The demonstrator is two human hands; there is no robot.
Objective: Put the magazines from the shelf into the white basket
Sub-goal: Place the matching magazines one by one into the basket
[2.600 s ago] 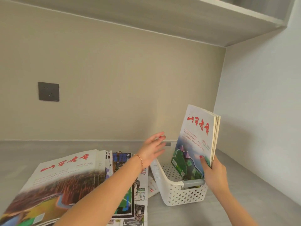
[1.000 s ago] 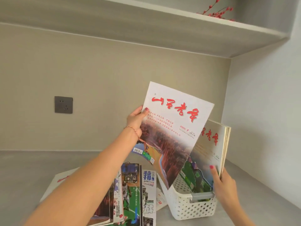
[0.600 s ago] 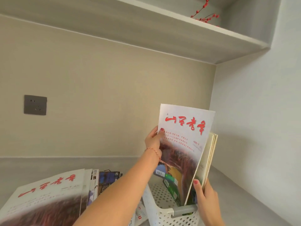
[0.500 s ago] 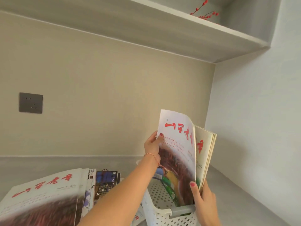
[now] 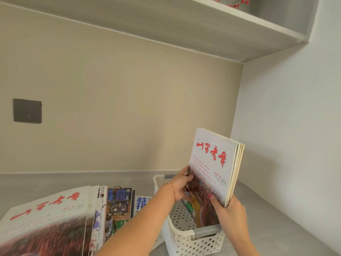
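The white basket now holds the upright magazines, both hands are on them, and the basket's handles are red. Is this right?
Not quite: in the head view, the white basket has grey handles, not red. The upright magazines do stand in it, with the left hand and right hand on them.

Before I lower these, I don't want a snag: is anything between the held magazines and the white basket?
Nothing visible. The magazines, held by both hands, already stand in the open white basket, its visible floor bare.
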